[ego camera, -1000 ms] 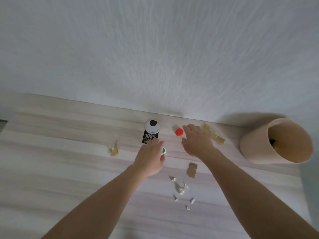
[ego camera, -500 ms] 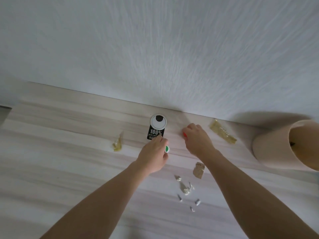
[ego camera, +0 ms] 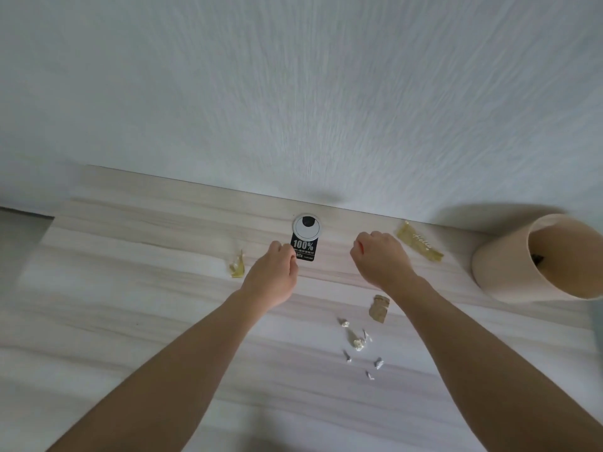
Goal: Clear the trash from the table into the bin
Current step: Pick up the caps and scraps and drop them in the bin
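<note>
Legibly, black tag [ego camera: 304, 251] reads "100%", under a round grey cable cover [ego camera: 306, 227]; gold wrapper [ego camera: 420, 246] reads "Hello". At right on the worktop [ego camera: 130, 288], a beige bin [ego camera: 502, 270] with one dark scrap [ego camera: 537, 258] inside. Fingers of left hand [ego camera: 270, 276] curled tight beside the tag, contents hidden; fingers of right hand [ego camera: 380, 260] grip a red cap [ego camera: 360, 246], only a sliver showing. Loose nearby: brown scrap [ego camera: 379, 308], white bits [ego camera: 358, 344], yellow wrapper [ego camera: 237, 269].

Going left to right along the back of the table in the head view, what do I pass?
Crumpled wrapper → left hand → black tag → right hand → gold wrapper → bin.
</note>
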The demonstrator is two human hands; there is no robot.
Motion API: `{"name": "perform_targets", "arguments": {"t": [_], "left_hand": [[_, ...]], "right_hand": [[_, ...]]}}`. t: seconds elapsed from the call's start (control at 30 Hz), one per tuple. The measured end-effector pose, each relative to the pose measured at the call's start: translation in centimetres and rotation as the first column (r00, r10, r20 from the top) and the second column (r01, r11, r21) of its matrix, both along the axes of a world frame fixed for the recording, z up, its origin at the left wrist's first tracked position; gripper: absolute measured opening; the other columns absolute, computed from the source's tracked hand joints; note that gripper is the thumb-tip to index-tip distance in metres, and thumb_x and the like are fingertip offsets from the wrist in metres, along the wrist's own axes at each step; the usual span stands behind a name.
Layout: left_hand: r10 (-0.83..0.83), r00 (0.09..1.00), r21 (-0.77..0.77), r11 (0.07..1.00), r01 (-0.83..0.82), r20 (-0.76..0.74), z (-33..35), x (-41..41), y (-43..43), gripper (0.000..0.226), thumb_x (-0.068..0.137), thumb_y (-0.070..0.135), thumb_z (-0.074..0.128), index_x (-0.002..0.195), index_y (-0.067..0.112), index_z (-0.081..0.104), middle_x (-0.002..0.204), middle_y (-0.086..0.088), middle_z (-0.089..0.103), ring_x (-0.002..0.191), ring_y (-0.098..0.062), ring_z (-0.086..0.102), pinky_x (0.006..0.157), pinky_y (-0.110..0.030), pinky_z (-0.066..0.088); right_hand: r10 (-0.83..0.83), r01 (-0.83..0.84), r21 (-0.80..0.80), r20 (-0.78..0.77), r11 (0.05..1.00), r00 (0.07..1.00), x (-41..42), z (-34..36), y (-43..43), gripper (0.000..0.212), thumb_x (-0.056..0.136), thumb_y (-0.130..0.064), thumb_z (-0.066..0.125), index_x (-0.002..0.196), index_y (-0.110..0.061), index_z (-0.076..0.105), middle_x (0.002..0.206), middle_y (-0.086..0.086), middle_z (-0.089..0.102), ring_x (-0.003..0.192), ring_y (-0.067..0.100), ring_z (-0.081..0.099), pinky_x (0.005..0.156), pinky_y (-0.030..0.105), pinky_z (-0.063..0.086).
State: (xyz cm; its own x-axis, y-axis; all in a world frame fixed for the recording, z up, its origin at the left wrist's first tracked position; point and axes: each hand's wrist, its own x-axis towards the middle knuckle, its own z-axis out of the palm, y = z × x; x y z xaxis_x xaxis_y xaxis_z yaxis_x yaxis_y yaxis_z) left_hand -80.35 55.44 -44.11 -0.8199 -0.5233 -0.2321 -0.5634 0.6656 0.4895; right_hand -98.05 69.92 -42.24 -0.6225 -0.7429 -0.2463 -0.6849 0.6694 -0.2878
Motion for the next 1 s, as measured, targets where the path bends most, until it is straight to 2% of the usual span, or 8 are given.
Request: {"name": "perform_targets", "arguments": {"t": [0.2, 0.3, 0.4, 0.47, 0.53, 0.7, 0.83, 1.0], "left_hand": [[0.021, 0.998, -0.155, 0.988, -0.012, 0.058, 2.9, 1.4, -1.3, 0.032, 0.099, 0.037, 0.038, 0.075, 0.016, 0.044, 0.073, -0.004, 0.054, 0.071, -0.031, 0.056, 0.061, -0.038, 0.042], [0.062, 0.997, -0.143, 0.988, -0.056, 0.035, 3.5, 2.3, -2.1, 0.021, 0.097, 0.031, 0.04, 0.088, 0.016, 0.05, 0.075, -0.005, 0.062, 0.072, -0.032, 0.059, 0.062, -0.037, 0.046], [0.083, 0.996, -0.145, 0.986, -0.079, 0.019, 3.6, 3.2, -3.0, 0.013, 0.096, 0.022, 0.043, 0.105, 0.017, 0.051, 0.08, -0.004, 0.064, 0.077, -0.03, 0.061, 0.068, -0.037, 0.047], [0.107, 0.994, -0.147, 0.984, -0.103, 0.023, 3.5, 3.7, -3.5, 0.022, 0.095, 0.017, 0.045, 0.117, 0.017, 0.05, 0.089, -0.005, 0.064, 0.083, -0.029, 0.062, 0.073, -0.036, 0.047], [0.131, 0.991, -0.139, 0.982, -0.127, 0.022, 3.1, 4.2, -4.0, 0.032, 0.093, 0.01, 0.046, 0.123, 0.017, 0.048, 0.099, -0.006, 0.061, 0.087, -0.028, 0.062, 0.075, -0.037, 0.048], [0.179, 0.981, -0.163, 0.973, -0.164, 0.08, 1.8, 5.2, -5.1, 0.037, 0.089, 0.012, 0.056, 0.124, 0.018, 0.048, 0.112, -0.008, 0.049, 0.084, -0.031, 0.063, 0.069, -0.035, 0.047], [0.24, 0.964, -0.171, 0.961, -0.219, 0.111, 0.5, 5.7, -5.6, 0.032, 0.082, 0.025, 0.066, 0.108, 0.019, 0.049, 0.101, -0.007, 0.043, 0.074, -0.034, 0.061, 0.064, -0.036, 0.048], [0.249, 0.958, -0.177, 0.959, -0.223, 0.14, -1.7, 6.4, -6.2, 0.044, 0.079, 0.031, 0.071, 0.115, 0.02, 0.048, 0.1, -0.009, 0.045, 0.077, -0.036, 0.062, 0.068, -0.04, 0.053]], "right_hand": [[-0.016, 0.016, 0.081, -0.004, 0.997, 1.0, 0.9, 2.8, 0.8, 0.04, 0.097, -0.04, 0.037, 0.07, -0.015, 0.052, 0.067, 0.002, 0.055, 0.064, 0.021, 0.055, 0.056, 0.032, 0.044], [-0.054, 0.053, 0.097, -0.001, 0.994, 0.999, 1.2, 3.8, 1.4, 0.038, 0.098, -0.037, 0.039, 0.075, -0.013, 0.056, 0.07, 0.003, 0.057, 0.068, 0.022, 0.057, 0.062, 0.035, 0.051], [-0.096, 0.097, 0.1, -0.013, 0.99, 0.995, 0.9, 4.0, 2.1, 0.029, 0.098, -0.027, 0.039, 0.084, -0.011, 0.059, 0.079, 0.006, 0.061, 0.073, 0.023, 0.056, 0.062, 0.032, 0.047], [-0.135, 0.134, 0.102, -0.002, 0.986, 0.991, 0.4, 3.7, 2.7, 0.019, 0.095, -0.015, 0.042, 0.102, -0.012, 0.059, 0.087, 0.007, 0.062, 0.076, 0.023, 0.057, 0.06, 0.03, 0.044], [-0.173, 0.169, 0.087, 0.036, 0.982, 0.984, -0.3, 3.1, 3.4, 0.035, 0.091, -0.007, 0.043, 0.123, -0.019, 0.053, 0.098, 0.007, 0.063, 0.085, 0.026, 0.059, 0.064, 0.031, 0.046], [-0.19, 0.188, 0.084, 0.025, 0.979, 0.981, -2.5, 1.8, 5.1, 0.053, 0.09, -0.006, 0.052, 0.138, -0.022, 0.039, 0.131, 0.009, 0.048, 0.107, 0.035, 0.057, 0.084, 0.04, 0.047], [-0.214, 0.211, 0.096, 0.023, 0.973, 0.977, -4.8, 0.2, 6.0, 0.049, 0.09, -0.011, 0.057, 0.134, -0.019, 0.037, 0.125, 0.015, 0.044, 0.102, 0.04, 0.056, 0.083, 0.044, 0.048], [-0.263, 0.258, 0.16, 0.013, 0.953, 0.965, -7.3, -2.0, 6.6, 0.053, 0.09, -0.013, 0.06, 0.136, -0.02, 0.035, 0.127, 0.019, 0.039, 0.102, 0.04, 0.055, 0.081, 0.043, 0.047]]}}
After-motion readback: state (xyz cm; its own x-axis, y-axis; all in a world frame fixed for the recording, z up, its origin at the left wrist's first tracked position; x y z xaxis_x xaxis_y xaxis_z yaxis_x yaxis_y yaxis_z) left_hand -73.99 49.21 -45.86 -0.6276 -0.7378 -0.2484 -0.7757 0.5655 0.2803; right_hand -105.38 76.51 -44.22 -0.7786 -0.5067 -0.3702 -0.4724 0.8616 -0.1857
